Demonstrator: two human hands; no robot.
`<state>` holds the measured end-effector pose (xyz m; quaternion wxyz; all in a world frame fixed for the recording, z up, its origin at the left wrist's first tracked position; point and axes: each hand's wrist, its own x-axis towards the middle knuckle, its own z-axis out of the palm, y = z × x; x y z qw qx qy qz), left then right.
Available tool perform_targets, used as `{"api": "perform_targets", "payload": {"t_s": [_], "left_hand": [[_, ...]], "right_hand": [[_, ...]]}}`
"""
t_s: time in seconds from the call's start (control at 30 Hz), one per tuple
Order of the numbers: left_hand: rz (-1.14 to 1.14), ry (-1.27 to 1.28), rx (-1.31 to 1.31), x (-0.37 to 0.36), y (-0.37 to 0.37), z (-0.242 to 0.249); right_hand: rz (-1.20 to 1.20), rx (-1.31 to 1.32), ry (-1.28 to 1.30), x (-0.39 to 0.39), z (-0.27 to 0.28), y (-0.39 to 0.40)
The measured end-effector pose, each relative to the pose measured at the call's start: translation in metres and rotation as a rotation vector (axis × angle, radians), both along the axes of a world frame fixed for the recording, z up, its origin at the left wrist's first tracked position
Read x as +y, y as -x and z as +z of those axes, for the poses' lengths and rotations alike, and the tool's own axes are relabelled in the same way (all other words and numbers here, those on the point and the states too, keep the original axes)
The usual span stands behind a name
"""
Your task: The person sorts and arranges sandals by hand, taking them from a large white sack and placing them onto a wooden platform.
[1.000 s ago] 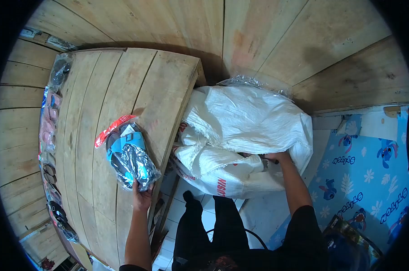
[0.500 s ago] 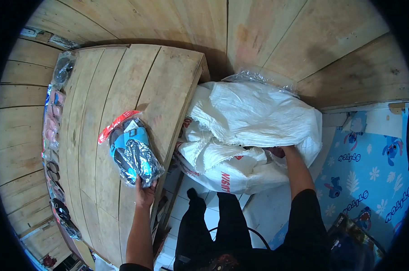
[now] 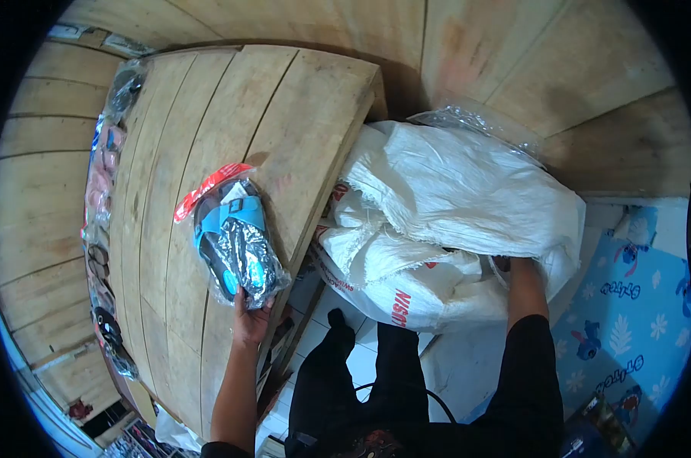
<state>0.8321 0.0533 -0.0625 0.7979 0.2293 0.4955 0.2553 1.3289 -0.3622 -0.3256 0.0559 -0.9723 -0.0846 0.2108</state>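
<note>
left hand [image 3: 251, 320]: my fingers grip the near end of the bagged sandals [image 3: 235, 244], lying on the wooden table [image 3: 284, 114] | right hand: buried in the white sack [image 3: 467, 206], grip unseen | progress: one pack out, sack still full-looking

We see blue-and-black sandals [image 3: 235, 246] in a clear plastic bag [image 3: 242, 263] with a red header strip [image 3: 208, 191]. We see a white woven sack [image 3: 467, 198] bearing red lettering [image 3: 397, 308]. The plank table [image 3: 200, 114] is pale brown wood. The floor mat [image 3: 635, 305] is blue with white flowers and cartoon figures. The trousers [image 3: 376, 382] are black.
</note>
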Motion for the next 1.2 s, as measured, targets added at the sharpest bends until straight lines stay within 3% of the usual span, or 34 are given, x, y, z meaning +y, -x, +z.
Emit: {"api": "perform_targets", "payload": {"t_s": [0.3,0.6,0.77,1.0,1.1,1.2], "left_hand": [[0.035,-0.027,0.024,-0.001,0.004,-0.006],[0.025,-0.014,-0.001,0.001,0.003,-0.004],[0.065,0.004,0.002,-0.002,-0.002,0.002],[0.052,0.008,-0.054,-0.001,0.007,-0.008],[0.073,0.037,-0.045,-0.011,0.004,0.003],[0.071,0.077,-0.058,-0.024,0.019,0.02]], "right_hand": [[0.015,-0.016,-0.01,0.001,-0.01,0.001],[0.117,-0.058,-0.117,0.006,0.026,0.009],[0.282,-0.087,-0.27,0.02,0.092,0.016],[0.648,0.022,-0.532,0.059,0.247,0.066],[0.785,0.141,-0.502,0.065,0.303,0.094],[0.948,0.207,-0.192,0.041,0.295,0.101]]}}
